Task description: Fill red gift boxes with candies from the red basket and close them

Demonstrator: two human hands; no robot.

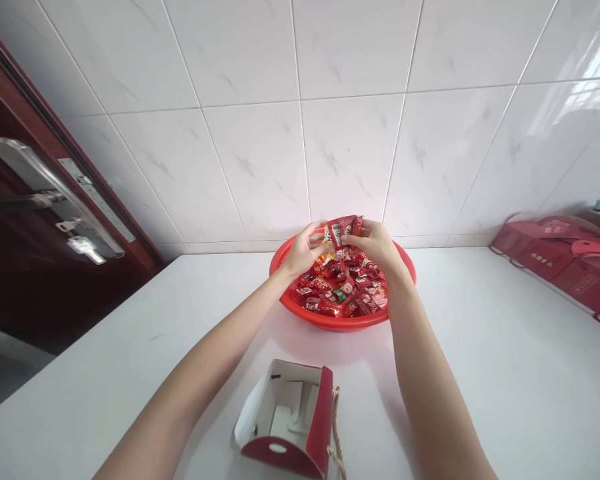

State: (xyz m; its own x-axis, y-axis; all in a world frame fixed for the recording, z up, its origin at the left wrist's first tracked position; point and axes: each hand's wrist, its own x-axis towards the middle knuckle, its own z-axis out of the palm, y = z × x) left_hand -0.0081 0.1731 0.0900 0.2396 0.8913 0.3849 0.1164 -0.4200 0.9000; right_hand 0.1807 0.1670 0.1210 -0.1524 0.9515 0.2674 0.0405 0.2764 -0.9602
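A red plastic basket point(333, 325) stands on the white table near the wall, with many wrapped candies point(347, 288) inside, mostly red. Over its far part, my left hand point(306, 252) has its fingers closed on wrapped candies, a yellowish one among them. My right hand point(379, 247) pinches red-wrapped candies point(341, 231) right beside it, so the two hands nearly meet. Which hand bears each piece is partly hidden by the fingers. Between my forearms sits an open red-and-white gift box point(320, 417), with a twisted rope handle point(336, 427) on its right side.
Several red gift boxes point(560, 263) with handles stand along the right of the table. White tiled wall point(350, 147) rises right behind the basket. At the left is a dark red door point(25, 247) with a metal handle and hanging keys point(85, 248).
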